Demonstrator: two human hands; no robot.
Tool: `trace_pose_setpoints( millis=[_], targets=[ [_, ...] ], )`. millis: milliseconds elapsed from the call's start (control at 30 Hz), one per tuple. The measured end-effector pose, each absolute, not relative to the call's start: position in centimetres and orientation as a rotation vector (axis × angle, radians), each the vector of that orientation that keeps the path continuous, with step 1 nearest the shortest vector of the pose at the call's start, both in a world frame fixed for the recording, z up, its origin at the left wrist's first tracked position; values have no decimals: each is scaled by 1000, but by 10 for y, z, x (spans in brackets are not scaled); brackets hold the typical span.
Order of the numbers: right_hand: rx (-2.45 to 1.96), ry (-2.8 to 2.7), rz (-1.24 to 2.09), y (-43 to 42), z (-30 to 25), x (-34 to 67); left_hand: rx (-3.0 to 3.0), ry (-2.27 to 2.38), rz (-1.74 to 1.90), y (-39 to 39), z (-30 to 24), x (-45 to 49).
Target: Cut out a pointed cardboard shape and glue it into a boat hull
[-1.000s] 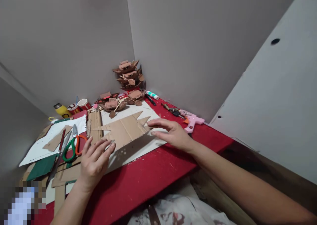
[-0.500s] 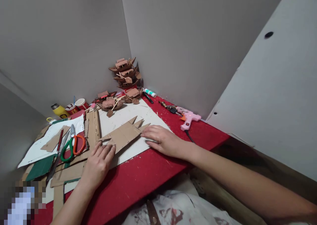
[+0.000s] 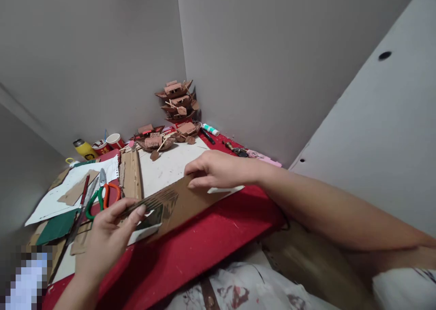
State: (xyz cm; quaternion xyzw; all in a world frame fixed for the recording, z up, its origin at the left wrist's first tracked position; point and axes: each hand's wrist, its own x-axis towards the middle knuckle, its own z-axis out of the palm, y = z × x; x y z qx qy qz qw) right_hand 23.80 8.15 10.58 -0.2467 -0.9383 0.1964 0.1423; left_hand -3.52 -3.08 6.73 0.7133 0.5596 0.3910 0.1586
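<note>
Both my hands hold a flat brown cardboard piece (image 3: 185,203), lifted and tilted off the red table (image 3: 204,242) so its underside faces me. My left hand (image 3: 105,235) pinches its near left end, thumb on top and fingers beneath. My right hand (image 3: 213,170) grips its far right edge with curled fingers. Below the piece lies a white sheet (image 3: 166,167).
Green and orange scissors (image 3: 98,196), a ruler and paper scraps lie at the left. Small cardboard boat models (image 3: 177,101) are stacked in the corner, beside cups (image 3: 114,141), a yellow bottle (image 3: 83,149), a glue stick (image 3: 210,129) and a pink glue gun (image 3: 264,157). Grey walls close in behind and right.
The cardboard piece lay flat on the white sheet under my spread fingers. Both hands have since closed on its ends and lifted it, tilting it up toward me.
</note>
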Motion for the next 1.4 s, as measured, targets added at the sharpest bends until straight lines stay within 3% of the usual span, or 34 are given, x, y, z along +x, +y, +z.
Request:
trace_pose_setpoints(
  millis=[133, 300, 900, 1167, 1400],
  targets=[
    [-706, -2766, 1103, 100, 97, 222, 1683, 1480, 681, -20, 78, -39],
    [-704, -2824, 1312, 127, 49, 198, 1873, 1476, 197, 8, 64, -31],
    [-916, -2753, 1332, 141, 30, 189, 1938, 1385, -177, 69, 47, -32],
    [-853, -2702, 1465, 162, 35, 193, 2009, 1497, -115, 74, 48, -38],
    [-820, -2750, 1509, 171, 25, 183, 1920, 1310, -90, 95, 39, -31]
  ],
)
